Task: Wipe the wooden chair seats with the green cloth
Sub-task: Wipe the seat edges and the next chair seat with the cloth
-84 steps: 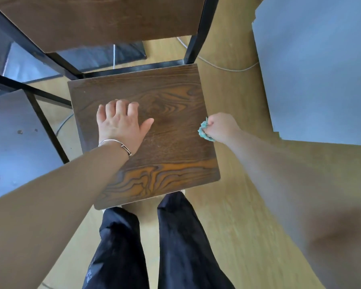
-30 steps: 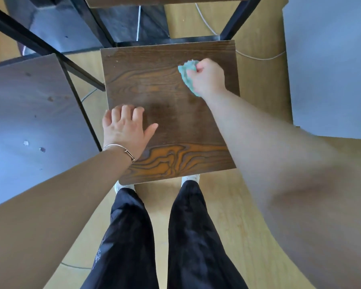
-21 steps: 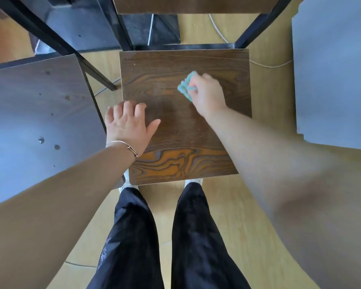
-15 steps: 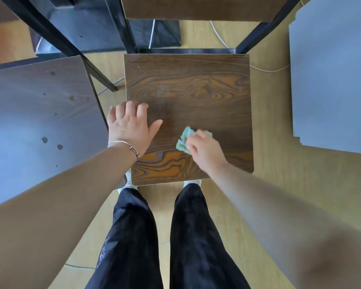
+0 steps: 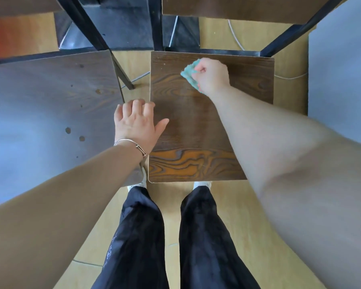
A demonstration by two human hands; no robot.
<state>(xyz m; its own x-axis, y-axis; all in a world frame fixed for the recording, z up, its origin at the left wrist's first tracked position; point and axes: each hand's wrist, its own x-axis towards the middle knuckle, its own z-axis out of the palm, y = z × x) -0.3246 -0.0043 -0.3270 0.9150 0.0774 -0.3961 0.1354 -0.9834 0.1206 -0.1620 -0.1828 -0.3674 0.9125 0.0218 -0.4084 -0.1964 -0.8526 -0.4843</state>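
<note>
A dark wooden chair seat (image 5: 192, 130) with orange grain near its front edge stands right in front of my legs. My right hand (image 5: 212, 76) grips the bunched green cloth (image 5: 189, 75) and presses it on the far part of this seat. My left hand (image 5: 137, 124) lies flat with straight fingers on the seat's left edge, a thin bracelet on its wrist. A second wooden chair seat (image 5: 50, 105), spotted with small marks, stands close on the left.
Black metal chair legs and frames (image 5: 92, 28) rise at the back, under two wooden backrests (image 5: 233, 7). A pale grey board (image 5: 342, 76) lies on the yellow floor at the right. A thin white cable (image 5: 288, 77) runs across the floor behind the seat.
My right hand has swept the cloth from the seat's near middle up to its far part. My left hand stays flat on the left edge.
</note>
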